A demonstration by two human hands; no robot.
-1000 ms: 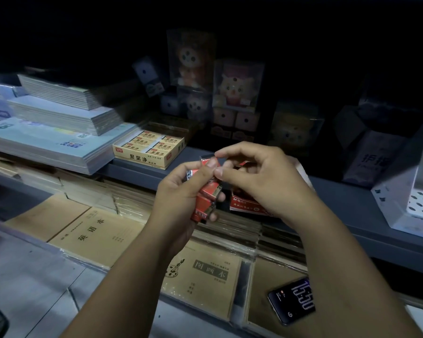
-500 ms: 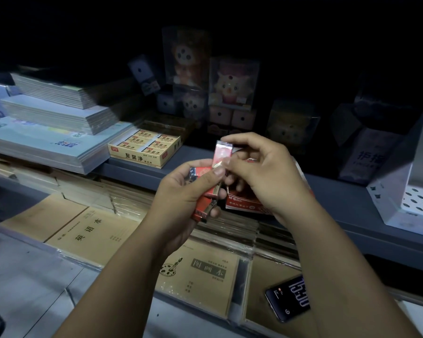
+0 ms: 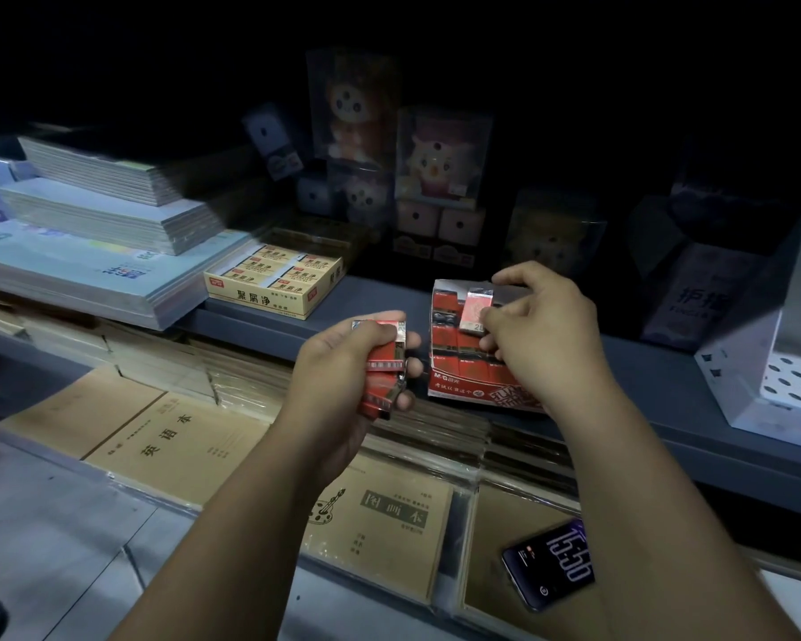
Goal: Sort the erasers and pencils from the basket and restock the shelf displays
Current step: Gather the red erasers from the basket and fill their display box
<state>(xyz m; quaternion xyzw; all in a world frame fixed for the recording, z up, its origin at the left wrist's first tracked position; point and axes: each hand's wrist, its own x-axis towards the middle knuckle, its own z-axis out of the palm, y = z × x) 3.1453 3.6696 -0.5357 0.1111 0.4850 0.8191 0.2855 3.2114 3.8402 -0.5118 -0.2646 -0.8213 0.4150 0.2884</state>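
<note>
Head view: dim grey shelf (image 3: 380, 296) with the red display box (image 3: 458, 384) at its front edge; every place below is read from that box
Notebook stacks (image 3: 112, 233): well left of the box, on the same shelf
Brown exercise books (image 3: 181, 437): below and left of the box, on the lower tier
Right hand (image 3: 546, 335): over the box's open top; grip pinching a single eraser (image 3: 475, 312) just above the rows inside; whether it touches them I cannot tell
Left hand (image 3: 334, 367): just left of the box, apart from it; grip clenched round a stack of red erasers (image 3: 382, 377)
Yellow eraser box (image 3: 274, 289): left of the red box, further back; open, filled
Phone (image 3: 551, 564): below the box, screen lit, lying on a wrapped book
</note>
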